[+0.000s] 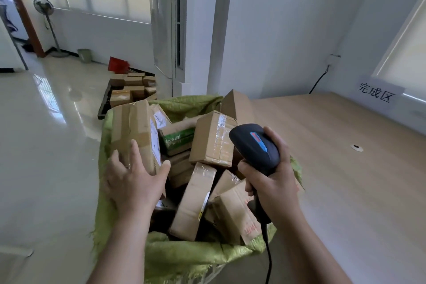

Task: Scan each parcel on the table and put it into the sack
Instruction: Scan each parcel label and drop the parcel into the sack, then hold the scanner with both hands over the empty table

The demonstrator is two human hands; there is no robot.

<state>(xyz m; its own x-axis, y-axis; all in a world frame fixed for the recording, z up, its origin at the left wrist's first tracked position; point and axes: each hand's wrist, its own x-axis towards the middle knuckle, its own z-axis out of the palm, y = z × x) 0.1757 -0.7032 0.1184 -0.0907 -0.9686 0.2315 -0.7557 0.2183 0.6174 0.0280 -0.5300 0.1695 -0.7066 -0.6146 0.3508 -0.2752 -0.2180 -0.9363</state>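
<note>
While the right hand [274, 175] grips the black scanner [255, 147] by its handle, the left hand [133, 180], fingers spread, presses a taped cardboard parcel [136, 131] standing upright in the green sack [184, 258] beside the table [345, 145].

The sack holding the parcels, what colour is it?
The woven plastic sack is light yellow-green, seen best in the head view along its folded-down rim.
</note>
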